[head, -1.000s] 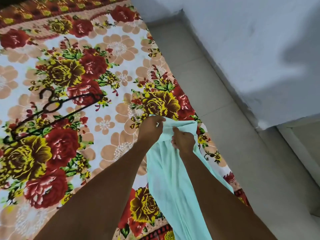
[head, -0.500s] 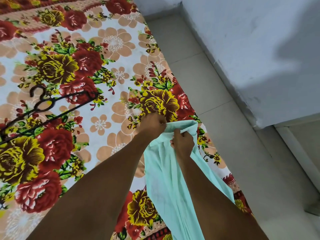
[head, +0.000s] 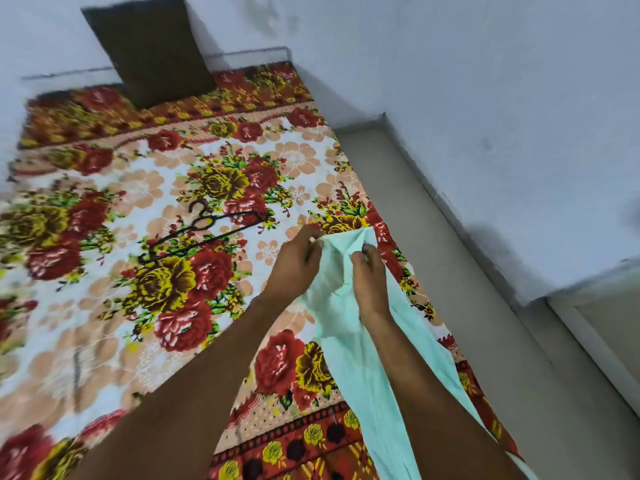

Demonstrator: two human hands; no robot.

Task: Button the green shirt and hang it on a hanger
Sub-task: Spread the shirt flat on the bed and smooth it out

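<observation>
Pinching soft mint shirt (head: 349, 341) w/ both hands, left hand (head: 296, 268) & right hand (head: 369, 282).

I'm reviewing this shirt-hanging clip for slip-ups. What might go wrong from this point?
Both the left hand and right hand pinch only the top edge of the green shirt, so it may slip or bunch while buttoning. The rest trails off the bed edge and may drag. The hanger lies apart, needing a freed hand.
</observation>
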